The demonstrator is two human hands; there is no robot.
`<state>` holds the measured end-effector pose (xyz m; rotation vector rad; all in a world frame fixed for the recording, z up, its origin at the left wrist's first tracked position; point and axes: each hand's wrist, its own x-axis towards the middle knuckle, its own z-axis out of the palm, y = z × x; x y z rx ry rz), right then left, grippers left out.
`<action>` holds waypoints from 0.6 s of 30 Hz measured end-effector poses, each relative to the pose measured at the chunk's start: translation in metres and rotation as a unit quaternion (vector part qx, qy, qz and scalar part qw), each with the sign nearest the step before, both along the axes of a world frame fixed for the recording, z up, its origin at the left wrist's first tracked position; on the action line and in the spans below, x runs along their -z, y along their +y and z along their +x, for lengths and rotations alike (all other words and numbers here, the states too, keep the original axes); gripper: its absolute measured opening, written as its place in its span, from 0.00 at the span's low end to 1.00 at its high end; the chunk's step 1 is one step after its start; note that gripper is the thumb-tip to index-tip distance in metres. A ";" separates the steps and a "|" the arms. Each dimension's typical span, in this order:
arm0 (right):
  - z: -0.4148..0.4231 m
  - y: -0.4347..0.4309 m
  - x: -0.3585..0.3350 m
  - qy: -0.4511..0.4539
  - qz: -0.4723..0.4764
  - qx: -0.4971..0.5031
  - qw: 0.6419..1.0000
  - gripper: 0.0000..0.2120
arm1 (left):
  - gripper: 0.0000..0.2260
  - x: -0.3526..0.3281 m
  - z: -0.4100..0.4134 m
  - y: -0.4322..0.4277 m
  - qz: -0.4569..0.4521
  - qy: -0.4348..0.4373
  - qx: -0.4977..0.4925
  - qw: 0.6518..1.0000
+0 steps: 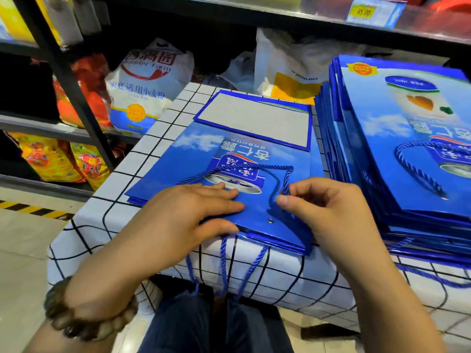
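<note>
A flat blue paper gift bag [193,159] lies on a table under a white cloth with a black grid [163,115]. Its bottom flap [254,121] is folded up and shows grey. My left hand [183,212] presses flat on the bag's near edge, thumb at the rim. My right hand [323,207] pinches the blue rope handle [285,179] between thumb and fingers, just above a metal eyelet [270,220]. More blue cords [224,263] hang over the table's front edge.
A tall stack of the same blue bags [397,149] sits to the right. Behind are dark shelves with a flour sack [145,90], red and yellow packets [58,161] and white plastic bags [293,62]. A hazard-striped floor line [30,208] runs at left.
</note>
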<state>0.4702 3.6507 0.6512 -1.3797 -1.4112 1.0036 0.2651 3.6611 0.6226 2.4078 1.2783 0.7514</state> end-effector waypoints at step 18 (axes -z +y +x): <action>0.005 0.002 0.004 -0.091 -0.036 -0.056 0.994 0.06 | 0.14 0.014 0.011 -0.013 0.318 0.033 -0.010 0.947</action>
